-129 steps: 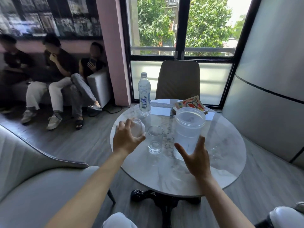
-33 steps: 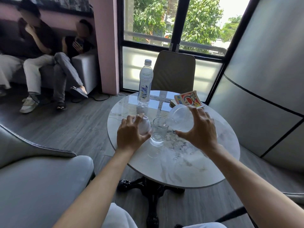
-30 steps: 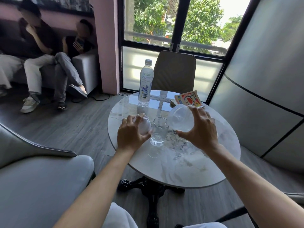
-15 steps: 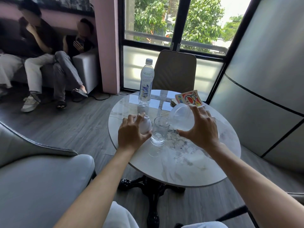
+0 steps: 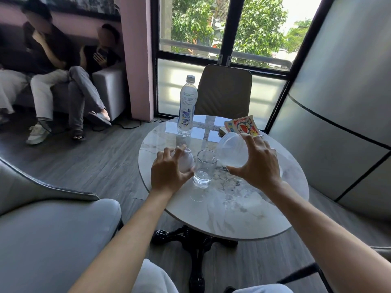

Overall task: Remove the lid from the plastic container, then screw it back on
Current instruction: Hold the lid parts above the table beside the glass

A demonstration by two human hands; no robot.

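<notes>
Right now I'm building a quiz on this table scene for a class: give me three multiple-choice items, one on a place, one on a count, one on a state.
1. Where does the drinking glass stand?
A. between the two hands
B. behind the water bottle
C. on the floor

2. How many water bottles stand on the table?
A. one
B. two
C. three

3. How is the plastic container held?
A. upright on the table
B. tilted, mouth toward the glass
C. upside down on the chair

Answers:
1 A, the glass sits between the left hand and the right hand.
2 A, a single capped water bottle stands at the far edge.
3 B, the right hand grips the container, tipped on its side above the table, while the left hand holds the lid.
</notes>
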